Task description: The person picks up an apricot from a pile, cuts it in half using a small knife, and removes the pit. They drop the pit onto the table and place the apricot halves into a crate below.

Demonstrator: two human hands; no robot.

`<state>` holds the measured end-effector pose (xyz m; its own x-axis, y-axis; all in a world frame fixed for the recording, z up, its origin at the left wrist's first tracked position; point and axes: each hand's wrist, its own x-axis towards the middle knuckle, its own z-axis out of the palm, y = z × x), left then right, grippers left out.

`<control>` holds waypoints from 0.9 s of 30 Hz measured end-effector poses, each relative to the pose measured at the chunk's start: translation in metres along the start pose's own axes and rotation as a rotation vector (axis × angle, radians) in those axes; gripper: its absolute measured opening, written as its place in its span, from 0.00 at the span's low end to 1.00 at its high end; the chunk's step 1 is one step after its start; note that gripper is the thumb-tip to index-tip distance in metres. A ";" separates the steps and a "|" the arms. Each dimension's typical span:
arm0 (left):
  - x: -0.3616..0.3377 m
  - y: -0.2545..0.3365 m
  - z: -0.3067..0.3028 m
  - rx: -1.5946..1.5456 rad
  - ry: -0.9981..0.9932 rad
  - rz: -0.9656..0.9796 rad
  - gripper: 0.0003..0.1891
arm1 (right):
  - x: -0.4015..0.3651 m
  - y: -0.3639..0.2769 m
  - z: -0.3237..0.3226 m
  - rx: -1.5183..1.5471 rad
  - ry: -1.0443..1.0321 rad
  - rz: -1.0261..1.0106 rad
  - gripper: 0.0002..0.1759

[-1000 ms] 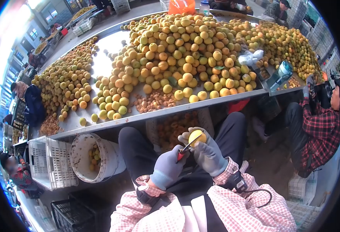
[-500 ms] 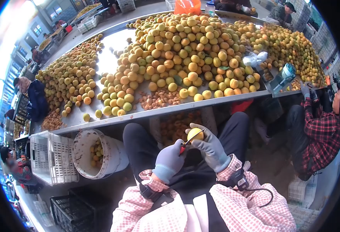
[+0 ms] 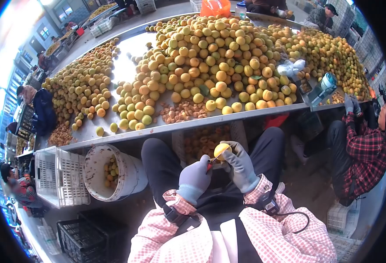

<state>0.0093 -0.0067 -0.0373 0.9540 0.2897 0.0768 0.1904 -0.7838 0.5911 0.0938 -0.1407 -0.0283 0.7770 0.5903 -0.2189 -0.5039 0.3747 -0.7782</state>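
Observation:
Both my hands wear grey gloves and meet in front of my knees. My left hand is closed round a small knife with a red handle, its blade against a yellow fruit. The fruit sits in the fingers of my right hand, which grip it from the right side. Below the table edge, between my knees, a crate holds orange fruit pieces, partly hidden by my hands.
Beyond my knees a metal table bears heaps of fruit and some pits. On the left stand a white bucket with fruit and white crates. A co-worker in a checked shirt sits at right.
The right hand has turned round the fruit, and its fingers now sit higher and further right. More of the fruit's yellow side faces up. The left hand has shifted slightly right, still holding the knife.

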 end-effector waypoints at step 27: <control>0.016 0.012 -0.024 -0.636 -0.264 0.106 0.33 | 0.001 0.004 -0.015 0.224 0.022 0.425 0.15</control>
<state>0.0214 0.0021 -0.0097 0.9997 0.0230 0.0098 -0.0023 -0.3030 0.9530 0.0981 -0.1493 -0.0409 0.4909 0.7103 -0.5044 -0.8457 0.2495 -0.4718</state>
